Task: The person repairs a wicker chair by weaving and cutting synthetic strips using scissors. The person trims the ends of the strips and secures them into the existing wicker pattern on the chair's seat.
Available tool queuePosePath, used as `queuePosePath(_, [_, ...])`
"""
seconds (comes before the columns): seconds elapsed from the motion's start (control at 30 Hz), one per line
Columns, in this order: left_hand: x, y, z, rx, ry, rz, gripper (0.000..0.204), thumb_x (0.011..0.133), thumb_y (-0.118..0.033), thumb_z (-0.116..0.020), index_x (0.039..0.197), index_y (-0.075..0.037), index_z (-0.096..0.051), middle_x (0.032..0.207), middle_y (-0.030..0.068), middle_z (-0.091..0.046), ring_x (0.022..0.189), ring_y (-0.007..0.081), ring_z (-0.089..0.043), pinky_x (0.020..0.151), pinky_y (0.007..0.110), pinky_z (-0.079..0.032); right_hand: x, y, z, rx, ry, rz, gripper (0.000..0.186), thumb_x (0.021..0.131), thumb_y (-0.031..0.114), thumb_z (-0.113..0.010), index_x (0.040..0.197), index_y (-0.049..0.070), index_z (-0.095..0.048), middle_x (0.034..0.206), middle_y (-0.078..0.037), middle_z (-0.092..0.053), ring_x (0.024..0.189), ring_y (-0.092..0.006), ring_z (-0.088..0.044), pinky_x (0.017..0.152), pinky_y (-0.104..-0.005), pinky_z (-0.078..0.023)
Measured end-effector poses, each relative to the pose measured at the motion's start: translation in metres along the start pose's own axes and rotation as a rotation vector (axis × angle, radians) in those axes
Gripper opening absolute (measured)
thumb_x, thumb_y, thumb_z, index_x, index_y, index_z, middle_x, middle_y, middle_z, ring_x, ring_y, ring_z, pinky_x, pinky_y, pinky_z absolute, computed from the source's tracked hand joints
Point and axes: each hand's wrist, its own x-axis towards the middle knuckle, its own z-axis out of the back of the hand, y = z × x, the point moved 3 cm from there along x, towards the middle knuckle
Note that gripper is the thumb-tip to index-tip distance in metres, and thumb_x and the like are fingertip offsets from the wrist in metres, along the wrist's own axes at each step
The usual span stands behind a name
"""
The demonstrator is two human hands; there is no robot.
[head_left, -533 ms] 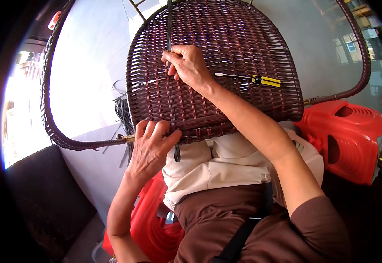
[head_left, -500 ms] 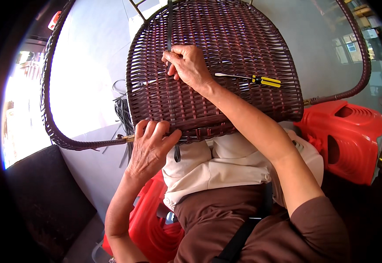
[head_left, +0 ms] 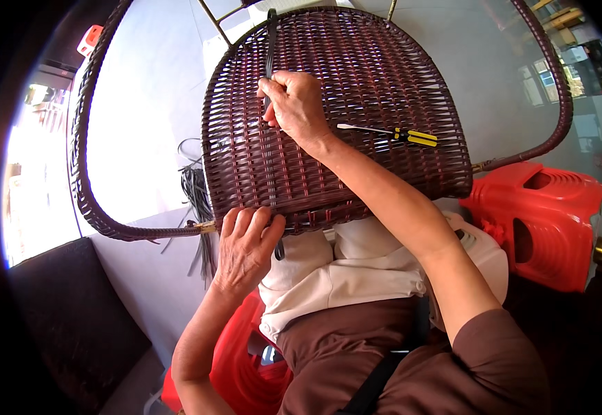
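A dark brown woven wicker chair seat [head_left: 377, 76] lies before me over my lap. A narrow black flat strip [head_left: 272, 47] runs down its left part, and my right hand [head_left: 297, 111] pinches it between thumb and fingers near the middle of the weave. My left hand [head_left: 246, 245] is curled over the seat's near edge, its fingertips on the weave. A short end of strip hangs below that edge beside the left thumb. On the right half of the weave rests a screwdriver [head_left: 415, 137] with a yellow and black handle, its shaft pointing left.
Wicker-wrapped curved armrests [head_left: 83, 149] flank the seat on both sides. A bundle of loose black strips [head_left: 196, 190] hangs at the left. Red plastic stools [head_left: 557, 221] stand at the right, with another red plastic piece [head_left: 242, 366] beneath my left arm. A dark panel [head_left: 73, 311] stands at lower left.
The seat, with the screwdriver on it, sits slightly lower in the picture. Both hands keep their holds, the left a little lower in view, the right almost unmoved.
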Motion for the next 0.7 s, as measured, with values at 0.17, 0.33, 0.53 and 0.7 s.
queuePosePath(0.17, [-0.003, 0.000, -0.002, -0.021, -0.004, 0.014, 0.026, 0.067, -0.006, -0.052, 0.093, -0.004, -0.056, 0.092, 0.0091, -0.051, 0.085, 0.0247, -0.050, 0.082, 0.038, -0.040, 0.017, 0.002, 0.004, 0.091, -0.042, -0.069, 0.026, 0.086, 0.012, -0.053, 0.068, -0.006, -0.059, 0.051, -0.009, -0.055, 0.038, -0.0111, -0.055, 0.031, -0.0201, -0.042])
queuePosePath(0.33, [-0.002, 0.001, -0.004, -0.040, -0.023, 0.042, 0.026, 0.068, -0.005, -0.051, 0.093, -0.004, -0.056, 0.091, 0.0097, -0.049, 0.082, 0.0252, -0.049, 0.081, 0.038, -0.040, 0.043, 0.013, 0.012, 0.021, -0.098, -0.028, 0.021, 0.082, 0.007, -0.052, 0.067, -0.004, -0.061, 0.049, -0.012, -0.055, 0.039, -0.0132, -0.056, 0.031, -0.0213, -0.046])
queuePosePath(0.53, [-0.004, 0.003, -0.005, -0.081, -0.045, 0.043, 0.029, 0.065, 0.000, -0.056, 0.094, -0.003, -0.057, 0.090, 0.0109, -0.048, 0.082, 0.0281, -0.048, 0.075, 0.038, -0.041, 0.075, 0.030, 0.020, -0.069, -0.165, 0.056, 0.020, 0.083, 0.008, -0.055, 0.070, -0.005, -0.062, 0.053, -0.011, -0.057, 0.041, -0.0122, -0.057, 0.035, -0.0212, -0.049])
queuePosePath(0.7, [-0.004, 0.009, -0.006, -0.193, -0.051, 0.109, 0.029, 0.064, 0.001, -0.056, 0.093, -0.005, -0.058, 0.087, 0.0095, -0.048, 0.080, 0.0269, -0.048, 0.074, 0.037, -0.040, 0.070, 0.021, 0.018, 0.034, 0.036, -0.098, 0.026, 0.086, 0.024, -0.055, 0.080, 0.000, -0.064, 0.064, -0.011, -0.060, 0.044, -0.0109, -0.057, 0.034, -0.0166, -0.044])
